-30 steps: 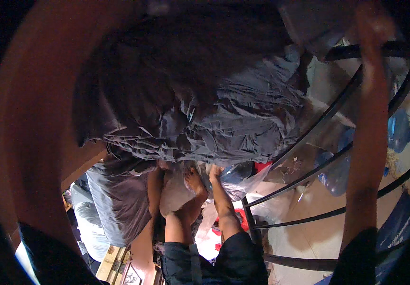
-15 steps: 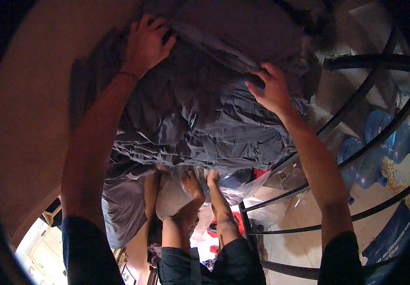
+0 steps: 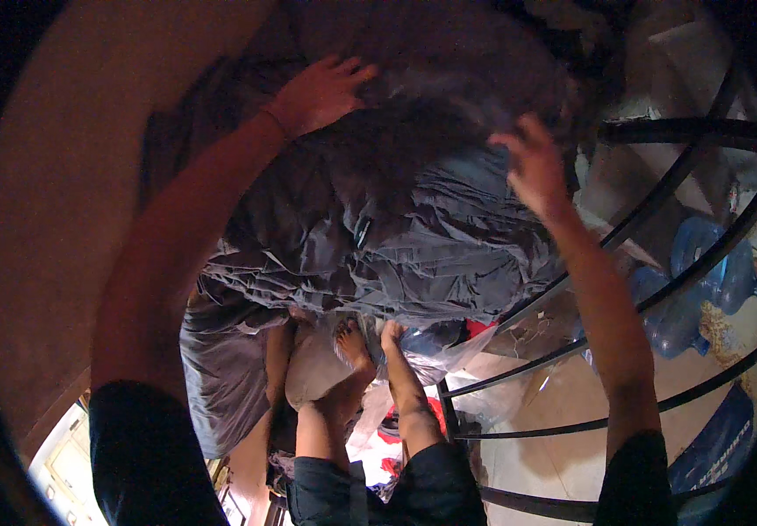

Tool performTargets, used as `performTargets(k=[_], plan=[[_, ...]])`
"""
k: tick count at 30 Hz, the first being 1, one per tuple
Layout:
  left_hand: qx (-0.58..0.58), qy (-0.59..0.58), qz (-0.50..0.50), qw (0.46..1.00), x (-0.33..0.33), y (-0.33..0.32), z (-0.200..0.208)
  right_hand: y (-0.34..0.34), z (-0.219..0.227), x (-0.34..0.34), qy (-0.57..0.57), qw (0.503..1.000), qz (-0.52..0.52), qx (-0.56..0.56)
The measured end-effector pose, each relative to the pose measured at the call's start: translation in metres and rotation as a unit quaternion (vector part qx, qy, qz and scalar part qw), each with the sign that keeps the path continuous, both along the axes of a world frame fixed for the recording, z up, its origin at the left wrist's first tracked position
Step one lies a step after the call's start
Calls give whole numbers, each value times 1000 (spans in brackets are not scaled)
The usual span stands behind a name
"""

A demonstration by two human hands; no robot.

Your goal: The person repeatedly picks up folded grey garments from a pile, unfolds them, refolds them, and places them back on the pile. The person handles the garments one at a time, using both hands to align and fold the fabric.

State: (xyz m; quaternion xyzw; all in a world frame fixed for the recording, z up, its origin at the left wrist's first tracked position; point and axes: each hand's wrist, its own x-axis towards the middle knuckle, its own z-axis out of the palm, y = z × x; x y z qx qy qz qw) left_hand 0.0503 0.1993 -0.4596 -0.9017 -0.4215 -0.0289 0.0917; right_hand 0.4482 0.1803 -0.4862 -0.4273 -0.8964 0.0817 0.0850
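Note:
A dark grey, wrinkled bed sheet [image 3: 370, 202] spreads across the bed in front of me, its folds bunched most thickly along the near edge. My left hand [image 3: 321, 95] is over the upper left of the sheet, fingers stretched out toward the right. At the sheet's upper right side is my right hand [image 3: 536, 171], its thumb and fingers apart and a little bent, slightly blurred. I make out no cloth gripped in either hand. Dim light hides the sheet's far part.
Black curved metal rails [image 3: 659, 298] run along the bed's right side. Beyond them lie blue water jugs [image 3: 716, 263] and a dark blue printed bag [image 3: 716, 438]. A plain wall [image 3: 63, 219] rises at left. Clear plastic and red cloth [image 3: 481, 330] sit below the sheet's near edge.
My left hand has moved right and slightly down over the sheet. My right hand has shifted a little to the right. The pale ridge of cloth between them has flattened.

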Motion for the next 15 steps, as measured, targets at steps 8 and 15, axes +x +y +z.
performTargets(k=[8,15], plan=[[-52,20,257,965,-46,50,-20,-29,-60,-35,135,990,7,36],[-165,-220,254,927,-23,50,23,-4,-43,-21,137,985,-31,-104]])
